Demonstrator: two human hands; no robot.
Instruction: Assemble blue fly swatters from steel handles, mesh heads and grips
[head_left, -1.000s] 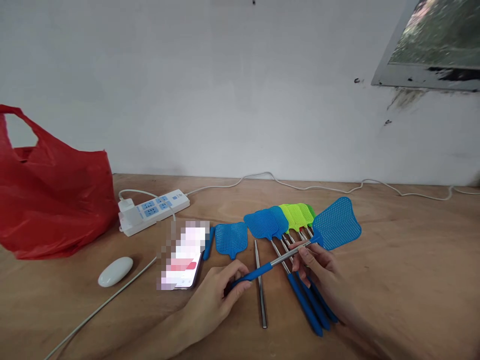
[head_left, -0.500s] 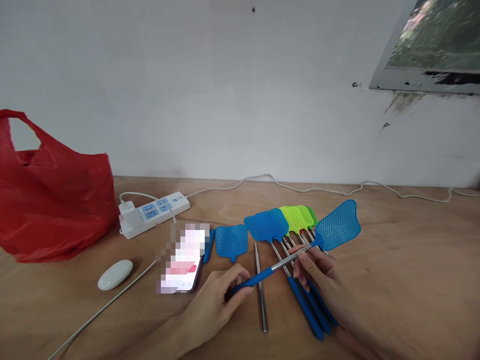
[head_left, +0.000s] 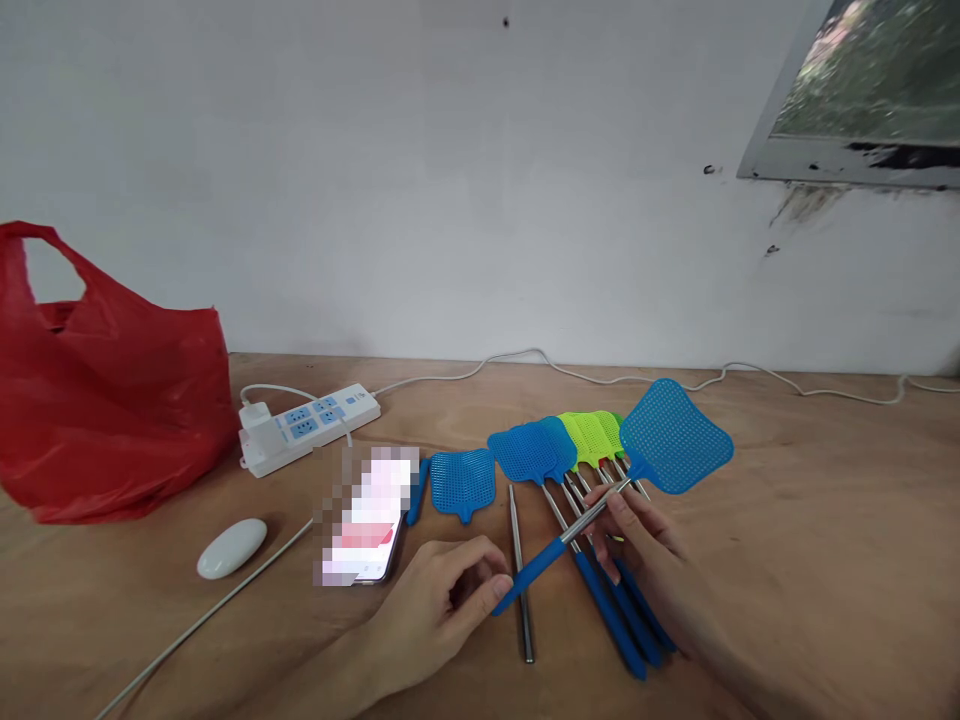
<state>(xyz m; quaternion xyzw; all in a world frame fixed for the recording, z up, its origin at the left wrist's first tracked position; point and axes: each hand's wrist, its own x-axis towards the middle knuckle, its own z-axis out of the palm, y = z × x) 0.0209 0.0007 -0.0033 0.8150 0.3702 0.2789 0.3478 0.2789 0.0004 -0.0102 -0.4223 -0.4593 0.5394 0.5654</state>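
Note:
A blue fly swatter (head_left: 531,575) with a metal shaft is held at a slant above the table. My right hand (head_left: 646,545) pinches its shaft just below the blue mesh head. Close by the handle's lower end is my left hand (head_left: 442,610), its fingers curled loosely and the thumb apart from the palm. The thumb seems to touch the handle. Beneath the held swatter lie several fly swatters (head_left: 611,610) with blue and yellow-green heads. A loose metal rod (head_left: 520,590) and a separate blue swatter head (head_left: 463,483) lie to their left.
A lit phone (head_left: 371,520) lies left of centre, with a blue handle (head_left: 418,490) beside it. Further left are a white mouse (head_left: 232,548), a power strip (head_left: 311,428) and a red plastic bag (head_left: 112,400). A white cable (head_left: 600,380) runs along the wall.
The held swatter has turned so its mesh faces me more, and its handle has shifted right. My left fingers have loosened from around the handle end.

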